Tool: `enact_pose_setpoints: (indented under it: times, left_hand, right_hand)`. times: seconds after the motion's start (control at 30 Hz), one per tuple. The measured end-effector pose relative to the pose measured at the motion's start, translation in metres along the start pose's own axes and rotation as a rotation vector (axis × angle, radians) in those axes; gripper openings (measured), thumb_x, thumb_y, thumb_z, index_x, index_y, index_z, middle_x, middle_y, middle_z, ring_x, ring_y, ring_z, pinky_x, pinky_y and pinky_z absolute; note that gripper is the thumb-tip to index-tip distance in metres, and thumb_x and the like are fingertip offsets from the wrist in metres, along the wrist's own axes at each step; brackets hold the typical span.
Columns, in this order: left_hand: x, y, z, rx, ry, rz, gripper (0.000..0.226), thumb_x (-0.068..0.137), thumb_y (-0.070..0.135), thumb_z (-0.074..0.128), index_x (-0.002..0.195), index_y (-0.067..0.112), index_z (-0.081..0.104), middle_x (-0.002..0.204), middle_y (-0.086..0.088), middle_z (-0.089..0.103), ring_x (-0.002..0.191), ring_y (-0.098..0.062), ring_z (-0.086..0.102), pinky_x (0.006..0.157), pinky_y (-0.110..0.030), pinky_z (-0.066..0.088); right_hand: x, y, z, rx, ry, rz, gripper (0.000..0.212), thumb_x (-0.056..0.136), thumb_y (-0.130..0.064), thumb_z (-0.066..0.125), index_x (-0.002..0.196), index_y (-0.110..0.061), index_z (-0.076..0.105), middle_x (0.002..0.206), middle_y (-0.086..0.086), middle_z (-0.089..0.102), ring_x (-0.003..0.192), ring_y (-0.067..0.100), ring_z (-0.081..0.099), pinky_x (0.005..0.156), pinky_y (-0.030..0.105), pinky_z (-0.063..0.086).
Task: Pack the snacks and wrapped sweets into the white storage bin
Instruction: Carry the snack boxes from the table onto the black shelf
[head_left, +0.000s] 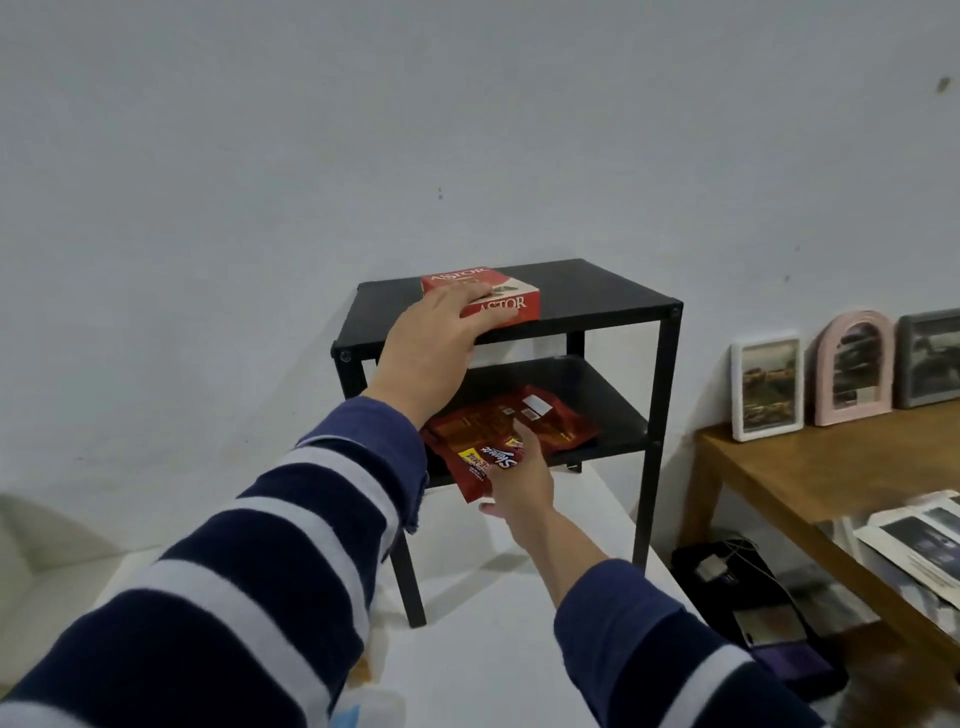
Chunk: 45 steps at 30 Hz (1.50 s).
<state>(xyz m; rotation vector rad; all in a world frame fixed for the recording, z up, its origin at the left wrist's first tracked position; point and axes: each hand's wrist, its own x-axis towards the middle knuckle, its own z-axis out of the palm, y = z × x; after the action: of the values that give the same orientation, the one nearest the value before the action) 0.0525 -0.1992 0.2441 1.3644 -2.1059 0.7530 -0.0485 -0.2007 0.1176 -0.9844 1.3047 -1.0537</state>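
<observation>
The black shelf unit (519, 312) stands on a white worktop (519, 623) and serves as the landmark. Over its top shelf, toward the left, the left hand (436, 332) lies on the red Astor box (498, 299), fingers (480, 296) curved over its lid, probably to lift it off. On the lower shelf sits a red snack packet (514, 421); the right hand (519, 480), below the unit's front edge, pinches a second, smaller packet (480, 467), fingers clamped on it (apparently drawing it out). The white storage bin is nowhere in view, so its contents cannot be told. Right of the unit, picture frames (831, 379) lean on a wooden table (805, 478).
</observation>
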Motion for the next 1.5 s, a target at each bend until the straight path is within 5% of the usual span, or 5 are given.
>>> enact_pose_setpoints:
  times: [0.43, 0.63, 0.8, 1.07, 1.5]
  left_hand:
    - [-0.032, 0.012, -0.083, 0.096, 0.149, -0.177, 0.04, 0.09, 0.008, 0.055, 0.127, 0.023, 0.059, 0.121, -0.01, 0.058, 0.101, -0.031, 0.059, 0.07, -0.037, 0.05]
    - [-0.105, 0.012, -0.171, -0.002, 0.217, -0.306, 0.039, 0.094, 0.013, 0.05, 0.132, 0.02, 0.054, 0.124, -0.01, 0.051, 0.106, -0.026, 0.055, 0.081, -0.038, 0.054]
    - [-0.196, 0.001, -0.234, -0.07, 0.166, -0.55, 0.039, 0.095, 0.017, 0.048, 0.134, 0.019, 0.052, 0.124, -0.006, 0.05, 0.105, -0.021, 0.054, 0.083, -0.022, 0.045]
    - [-0.384, -0.041, -0.329, -0.07, 0.041, -0.98, 0.038, 0.095, 0.014, 0.048, 0.131, 0.023, 0.057, 0.113, -0.008, 0.056, 0.1, -0.025, 0.057, 0.085, -0.03, 0.047]
    - [-0.633, -0.104, -0.437, -0.019, 0.168, -1.595, 0.034, 0.101, 0.014, 0.041, 0.125, 0.023, 0.062, 0.116, -0.005, 0.062, 0.087, -0.018, 0.056, 0.072, -0.027, 0.048]
  right_hand:
    - [-0.068, -0.02, -0.019, -0.289, 0.063, -0.379, 0.067, 0.09, -0.002, 0.06, 0.147, -0.017, 0.028, 0.145, 0.006, 0.034, 0.129, 0.026, 0.044, 0.106, 0.041, 0.045]
    - [-0.173, -0.021, -0.002, -0.349, -0.023, -0.507, 0.07, 0.091, -0.002, 0.059, 0.149, -0.02, 0.024, 0.15, 0.003, 0.028, 0.133, 0.022, 0.041, 0.103, 0.036, 0.046]
    - [-0.267, -0.004, 0.034, -0.377, -0.105, -0.587, 0.066, 0.093, -0.005, 0.056, 0.149, -0.021, 0.025, 0.152, 0.001, 0.027, 0.137, 0.021, 0.038, 0.104, 0.036, 0.043]
    - [-0.38, 0.04, 0.136, -0.5, -0.427, -0.709, 0.063, 0.092, 0.002, 0.052, 0.149, -0.014, 0.028, 0.147, 0.003, 0.033, 0.136, 0.018, 0.037, 0.098, 0.012, 0.032]
    - [-0.491, 0.138, 0.367, -0.553, -1.104, -0.709, 0.065, 0.089, 0.004, 0.053, 0.147, -0.016, 0.032, 0.138, 0.005, 0.041, 0.124, 0.022, 0.048, 0.087, 0.022, 0.045]
